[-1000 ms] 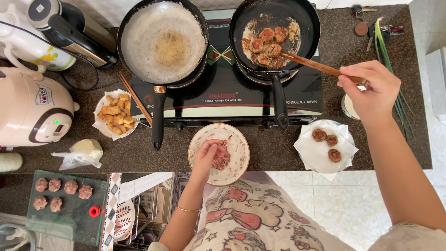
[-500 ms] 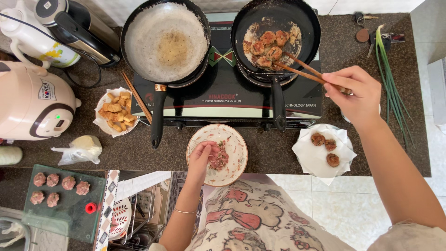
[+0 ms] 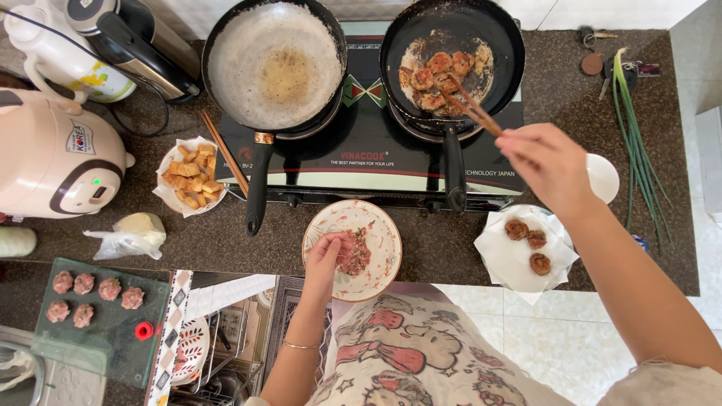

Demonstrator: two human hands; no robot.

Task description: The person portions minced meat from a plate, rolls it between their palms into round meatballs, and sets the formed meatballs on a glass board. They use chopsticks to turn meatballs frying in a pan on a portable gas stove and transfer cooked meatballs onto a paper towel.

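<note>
My right hand (image 3: 547, 162) grips a pair of wooden chopsticks (image 3: 475, 113) whose tips reach into the black frying pan (image 3: 502, 30) on the right burner, among several browned meat patties (image 3: 435, 75). My left hand (image 3: 328, 258) rests in a patterned plate (image 3: 380, 225) at the counter's front edge, fingers touching a lump of raw minced meat (image 3: 355, 254). A paper-lined plate (image 3: 505, 256) to the right holds three fried patties (image 3: 529, 242).
A second pan (image 3: 274, 64) with oil sits on the left burner of the two-burner stove (image 3: 361, 154). A bowl of fried tofu pieces (image 3: 188, 178), spare chopsticks (image 3: 226, 153), a rice cooker (image 3: 53, 162), kettles, green onions (image 3: 635, 143) and a glass board (image 3: 105, 323) of raw patties surround them.
My right hand has drawn back toward me and lowered, so the chopsticks now point more steeply into the right pan. My left hand stays on the minced meat.
</note>
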